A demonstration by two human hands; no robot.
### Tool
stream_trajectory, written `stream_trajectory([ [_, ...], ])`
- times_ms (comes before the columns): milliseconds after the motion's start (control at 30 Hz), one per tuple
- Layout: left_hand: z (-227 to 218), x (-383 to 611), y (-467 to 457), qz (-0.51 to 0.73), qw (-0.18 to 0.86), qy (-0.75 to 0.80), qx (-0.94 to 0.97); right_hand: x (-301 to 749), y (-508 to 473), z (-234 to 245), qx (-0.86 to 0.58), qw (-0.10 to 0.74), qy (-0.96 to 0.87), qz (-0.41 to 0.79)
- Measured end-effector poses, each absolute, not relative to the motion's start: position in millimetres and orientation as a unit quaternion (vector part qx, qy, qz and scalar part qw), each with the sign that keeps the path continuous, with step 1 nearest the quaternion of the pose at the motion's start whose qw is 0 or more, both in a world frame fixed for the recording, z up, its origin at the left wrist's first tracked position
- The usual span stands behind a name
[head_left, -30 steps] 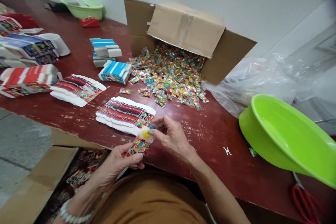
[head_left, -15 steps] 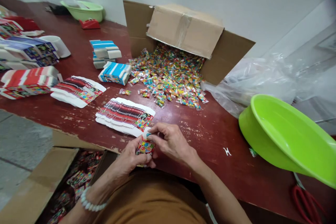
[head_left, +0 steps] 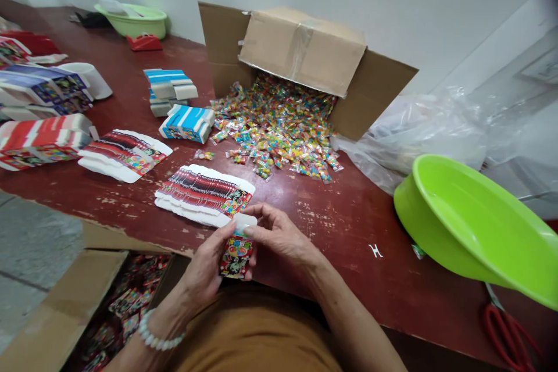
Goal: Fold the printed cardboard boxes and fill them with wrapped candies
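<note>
My left hand (head_left: 208, 256) is wrapped around a small printed candy box (head_left: 236, 258), red and black with colourful candy pictures, held upright at the table's front edge. My right hand (head_left: 279, 235) pinches at the box's top, where a white flap (head_left: 244, 220) stands up. A pale teal bit shows by the thumb; I cannot make out what it is. Just beyond my hands lies a fanned stack of flat red-and-black cartons (head_left: 204, 195). Farther back, wrapped candies (head_left: 279, 128) spill from a tipped cardboard box (head_left: 305, 46).
A bright green basin (head_left: 475, 226) stands at right, with red-handled scissors (head_left: 505, 325) below it. Blue carton bundles (head_left: 187, 122), red carton bundles (head_left: 43, 136) and another flat stack (head_left: 126, 154) sit at left. An open floor carton (head_left: 56, 308) holds several filled packs. Plastic sheeting (head_left: 427, 128) lies behind.
The candy box has turned more of its printed face upward, and its white top flap now shows spread open. My right fingers have shifted slightly at the top.
</note>
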State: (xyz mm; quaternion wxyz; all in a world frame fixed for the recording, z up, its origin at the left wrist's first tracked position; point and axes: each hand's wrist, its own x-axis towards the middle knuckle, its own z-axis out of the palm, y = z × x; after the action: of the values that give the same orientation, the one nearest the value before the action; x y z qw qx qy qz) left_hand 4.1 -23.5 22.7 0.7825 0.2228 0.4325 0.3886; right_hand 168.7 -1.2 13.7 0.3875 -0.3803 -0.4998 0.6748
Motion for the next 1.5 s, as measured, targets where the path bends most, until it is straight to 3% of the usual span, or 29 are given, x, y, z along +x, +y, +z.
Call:
stream_trajectory([
  [133, 8.8, 5.5, -26.8, 0.423, 0.738, 0.444, 0.281, 160.5, -4.2, 12.0, -0.403, 0.428, -0.517, 0.622],
  [300, 9.6, 5.1, -27.3, 0.407, 0.763, 0.441, 0.239, 157.8, -6.0, 12.2, -0.405, 0.428, -0.474, 0.654],
  [433, 21.8, 6.9, -26.6, 0.368, 0.793, 0.431, 0.222, 161.7, -6.9, 16.8, -0.442, 0.47, -0.586, 0.49],
  [700, 24.3, 2.6, -24.9, 0.364, 0.812, 0.404, 0.214, 169.2, -9.9, 26.6, -0.355, 0.422, -0.698, 0.457],
  [967, 17.0, 10.0, -30.9, 0.441, 0.719, 0.441, 0.306, 160.9, -11.2, 12.0, -0.427, 0.425, -0.543, 0.585],
  [1200, 17.0, 7.4, -30.3, 0.4, 0.77, 0.427, 0.253, 158.8, -5.5, 21.1, -0.379, 0.406, -0.449, 0.7],
  [1500, 22.5, 6.0, -24.2, 0.395, 0.77, 0.471, 0.169, 152.9, -22.1, 7.4, -0.387, 0.437, -0.699, 0.413],
])
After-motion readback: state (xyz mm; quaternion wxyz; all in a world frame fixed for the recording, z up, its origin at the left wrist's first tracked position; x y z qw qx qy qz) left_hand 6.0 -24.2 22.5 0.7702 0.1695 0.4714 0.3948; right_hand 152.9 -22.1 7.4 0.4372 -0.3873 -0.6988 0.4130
